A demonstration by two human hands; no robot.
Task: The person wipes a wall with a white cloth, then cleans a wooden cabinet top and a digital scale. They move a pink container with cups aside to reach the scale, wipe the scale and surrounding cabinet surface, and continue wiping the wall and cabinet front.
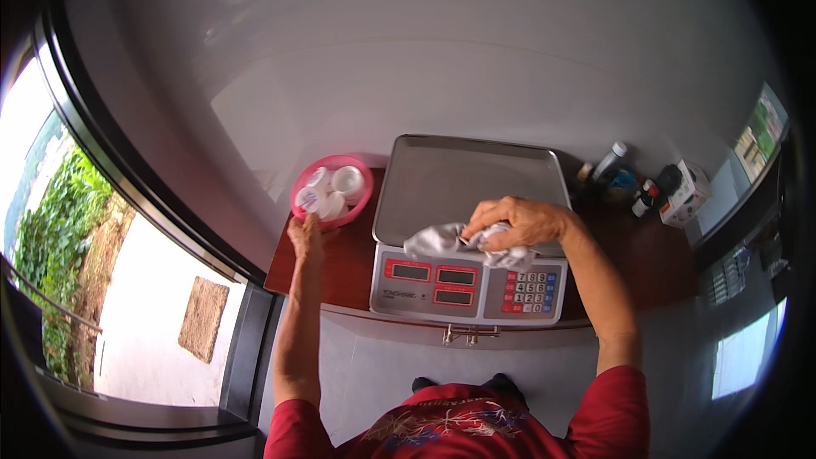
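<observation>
My right hand (523, 221) is closed around a crumpled pale grey cloth (438, 240). The cloth lies over the front edge of the silver weighing pan (467, 183) and the top of the control panel of an electronic scale (429, 299). To the left of the scale, my left hand (306, 236) grips the near rim of a round pink plastic basin (366, 204). Several white round pieces (327, 194) fill the basin; whether they are tubs or rolls I cannot tell.
Scale and basin stand on a dark red wooden cabinet top (344, 268) against a grey wall. At its right end are a white-capped bottle (612, 157), dark bottles (654, 191) and a white box (687, 195). A dark-framed doorway (255, 331) opens on the left.
</observation>
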